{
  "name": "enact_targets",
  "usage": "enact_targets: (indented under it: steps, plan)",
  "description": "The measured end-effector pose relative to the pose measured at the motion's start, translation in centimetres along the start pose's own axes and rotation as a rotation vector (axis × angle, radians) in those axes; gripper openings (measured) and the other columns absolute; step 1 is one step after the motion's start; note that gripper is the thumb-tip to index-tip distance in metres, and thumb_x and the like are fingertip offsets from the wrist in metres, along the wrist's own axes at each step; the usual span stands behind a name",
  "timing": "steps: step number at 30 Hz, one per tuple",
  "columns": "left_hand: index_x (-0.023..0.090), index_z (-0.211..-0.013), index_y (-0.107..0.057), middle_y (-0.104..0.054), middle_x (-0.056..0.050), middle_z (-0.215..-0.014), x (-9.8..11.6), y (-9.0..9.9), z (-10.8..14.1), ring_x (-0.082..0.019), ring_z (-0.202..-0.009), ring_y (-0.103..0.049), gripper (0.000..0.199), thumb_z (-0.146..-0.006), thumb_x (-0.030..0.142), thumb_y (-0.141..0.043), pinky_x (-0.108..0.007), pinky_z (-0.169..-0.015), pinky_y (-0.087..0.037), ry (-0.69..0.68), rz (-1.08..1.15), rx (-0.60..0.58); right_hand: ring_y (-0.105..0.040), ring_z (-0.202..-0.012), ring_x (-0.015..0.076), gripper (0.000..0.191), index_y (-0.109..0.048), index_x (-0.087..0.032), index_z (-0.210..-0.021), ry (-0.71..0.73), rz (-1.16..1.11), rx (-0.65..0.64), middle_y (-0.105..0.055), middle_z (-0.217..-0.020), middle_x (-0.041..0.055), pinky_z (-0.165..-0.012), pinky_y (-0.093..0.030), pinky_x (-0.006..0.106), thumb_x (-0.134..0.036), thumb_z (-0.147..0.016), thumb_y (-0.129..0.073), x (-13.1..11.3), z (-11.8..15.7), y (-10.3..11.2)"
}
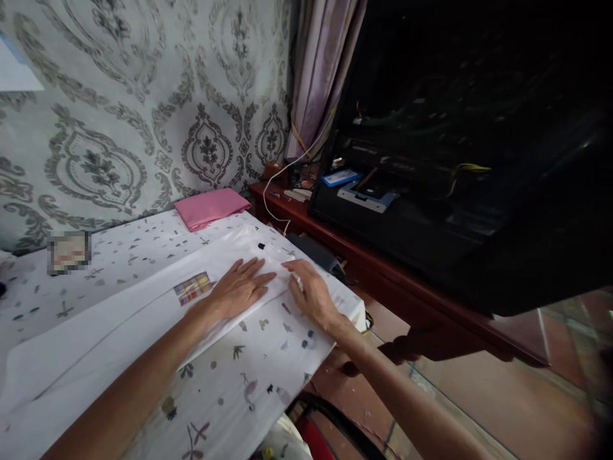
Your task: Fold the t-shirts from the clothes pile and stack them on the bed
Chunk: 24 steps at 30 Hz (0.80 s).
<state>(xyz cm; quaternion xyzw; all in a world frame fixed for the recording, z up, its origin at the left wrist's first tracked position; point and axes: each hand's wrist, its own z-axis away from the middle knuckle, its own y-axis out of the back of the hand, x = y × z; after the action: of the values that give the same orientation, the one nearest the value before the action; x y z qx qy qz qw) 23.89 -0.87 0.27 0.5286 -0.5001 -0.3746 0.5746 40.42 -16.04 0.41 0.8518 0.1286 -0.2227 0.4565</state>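
A long white garment lies spread across the table, with a plaid patch on it and a small black mark near its far end. My left hand rests palm down on the garment, just right of the patch, its fingers spread. At the garment's right end, my right hand is curled with thumb and fingers pinched on the white fabric. Part of the garment's near edge is hidden under my left forearm.
A patterned tablecloth covers the table. A folded pink cloth lies at the back by the wall, and a blurred-out small item at the left. Right of the table, a dark red stand bears a large black open-backed device and a white cable.
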Motion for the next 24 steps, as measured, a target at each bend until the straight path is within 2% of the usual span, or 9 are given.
enact_targets:
  steps: [2,4,6,9,12,15,17,21,24]
  plan:
    - [0.030,-0.151,-0.044,-0.029,-0.007,-0.165,0.1,-0.1,0.0,-0.023,-0.154,-0.021,0.050,-0.106,0.046,-0.028,-0.050,-0.125,-0.016,-0.002,-0.014,0.007,-0.050,-0.136,0.0280,0.046,-0.054,-0.021,-0.142,0.132,0.033,-0.171,-0.058,-0.143,0.0137,-0.111,-0.045,0.050,-0.028,-0.098,-0.042,-0.3,0.3,-0.4]
    - [0.026,-0.153,-0.041,-0.027,-0.009,-0.165,0.1,0.0,0.2,-0.022,-0.154,-0.019,0.053,-0.106,0.047,-0.027,-0.051,-0.125,-0.014,0.004,-0.017,-0.002,-0.042,-0.144,0.0283,0.053,-0.047,-0.020,-0.149,0.163,0.091,-0.290,-0.050,-0.152,0.0145,-0.117,-0.039,0.052,-0.040,-0.100,-0.043,0.0,0.7,-0.6]
    - [0.025,-0.155,-0.036,-0.025,-0.010,-0.166,-0.2,0.2,0.7,-0.022,-0.155,-0.018,0.055,-0.106,0.048,-0.026,-0.052,-0.125,-0.013,0.042,-0.011,-0.016,-0.039,-0.146,0.0286,0.057,-0.044,-0.019,-0.151,0.151,0.131,-0.338,-0.046,-0.155,0.0152,-0.119,-0.035,0.052,-0.048,-0.102,-0.041,0.6,0.8,-0.7]
    - [0.024,-0.157,-0.033,-0.022,-0.011,-0.166,-1.1,0.8,2.1,-0.024,-0.155,-0.015,0.058,-0.105,0.051,-0.027,-0.054,-0.125,-0.013,0.132,0.005,-0.033,-0.041,-0.145,0.0288,0.058,-0.045,-0.017,-0.151,0.124,0.141,-0.343,-0.047,-0.154,0.0164,-0.120,-0.034,0.054,-0.049,-0.103,-0.034,0.6,-0.3,-1.1]
    - [0.018,-0.158,-0.028,-0.019,-0.015,-0.167,-2.3,1.2,3.7,-0.027,-0.155,-0.015,0.068,-0.103,0.058,-0.029,-0.055,-0.125,-0.013,0.232,0.006,-0.016,-0.037,-0.148,0.0270,0.058,-0.044,-0.012,-0.151,0.139,0.122,-0.388,-0.045,-0.155,0.0177,-0.122,-0.030,0.050,-0.044,-0.105,-0.029,-1.0,-4.2,-3.1]
    - [0.014,-0.158,-0.027,-0.020,-0.019,-0.166,-3.6,1.1,5.1,-0.032,-0.155,-0.015,0.076,-0.100,0.064,-0.028,-0.059,-0.123,-0.015,0.314,-0.023,0.050,-0.027,-0.152,0.0242,0.056,-0.041,-0.007,-0.151,0.151,0.133,-0.457,-0.037,-0.159,0.0190,-0.124,-0.025,0.043,-0.037,-0.104,-0.035,-3.0,-10.0,-6.8]
    - [0.013,-0.157,-0.027,-0.021,-0.021,-0.165,-4.3,0.9,6.1,-0.035,-0.154,-0.015,0.081,-0.098,0.068,-0.027,-0.062,-0.121,-0.016,0.371,-0.034,0.065,-0.024,-0.153,0.0236,0.056,-0.040,-0.008,-0.151,0.081,0.180,-0.461,-0.033,-0.162,0.0190,-0.124,-0.023,0.041,-0.036,-0.102,-0.041,-3.6,-13.4,-9.3]
    - [0.014,-0.158,-0.027,-0.020,-0.019,-0.166,-6.0,0.8,9.5,-0.033,-0.155,-0.013,0.081,-0.098,0.069,-0.024,-0.057,-0.122,-0.015,0.533,-0.027,0.019,-0.025,-0.152,0.0311,0.057,-0.040,-0.006,-0.149,-0.067,0.254,-0.479,-0.034,-0.159,0.0254,-0.121,-0.020,0.055,-0.038,-0.102,-0.039,-1.9,-16.4,-13.0]
    - [0.016,-0.158,-0.025,-0.019,-0.016,-0.166,-8.0,1.4,13.6,-0.028,-0.155,-0.013,0.080,-0.099,0.069,-0.022,-0.050,-0.124,-0.012,0.605,-0.018,0.010,-0.026,-0.152,0.0319,0.060,-0.042,-0.007,-0.148,-0.041,0.330,-0.440,-0.034,-0.160,0.0249,-0.120,-0.020,0.055,-0.045,-0.102,-0.036,0.5,-16.6,-14.5]
